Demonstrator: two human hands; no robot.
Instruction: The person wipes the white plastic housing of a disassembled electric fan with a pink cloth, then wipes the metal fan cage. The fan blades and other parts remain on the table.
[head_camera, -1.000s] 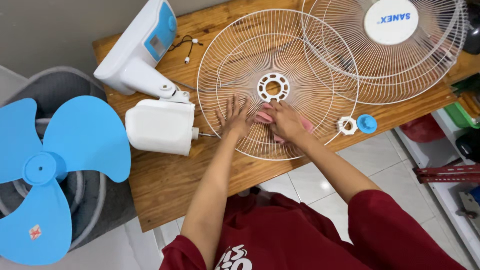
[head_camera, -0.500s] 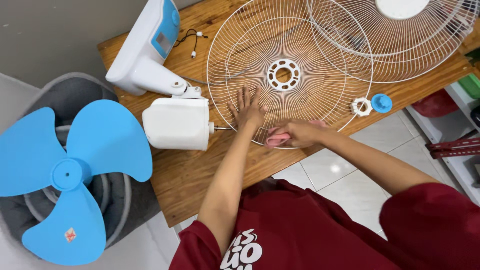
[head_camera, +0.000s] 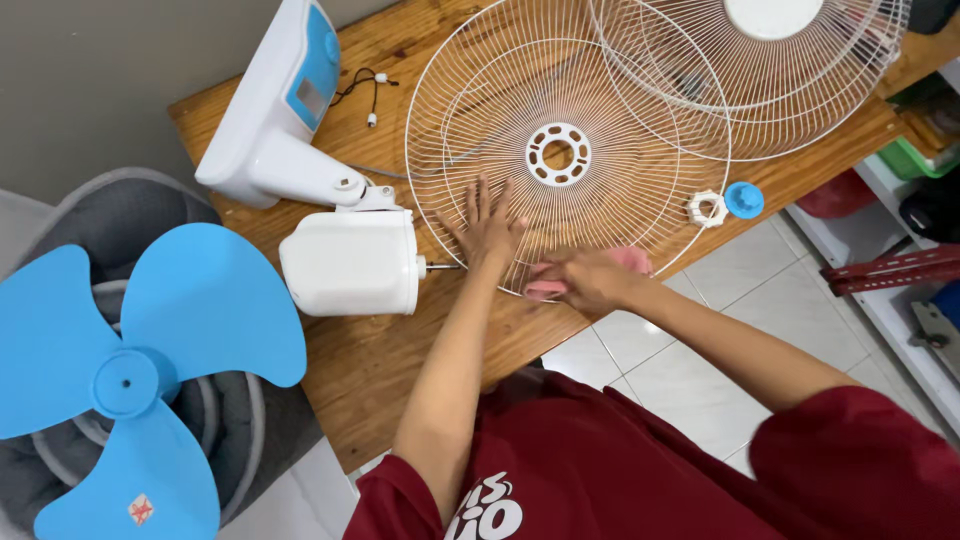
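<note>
The fan grille overhangs the surface edge at 5 o'clock; a hard wipe could tip it off or bend its wires. The left hand presses flat and released at 7 o'clock on the grille; the right hand grips a pink cloth at its 6 o'clock rim.

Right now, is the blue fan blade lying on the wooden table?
No, the blue fan blade rests on a grey cushioned seat left of the wooden table.

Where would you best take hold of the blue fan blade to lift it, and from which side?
Probably at the round hub, from above. The blue fan blade lies flat on a grey cushioned seat, hub facing up. The three wide, thin vanes look likelier to flex if gripped at their edges. Both hands are busy at the wire fan guard.
</note>
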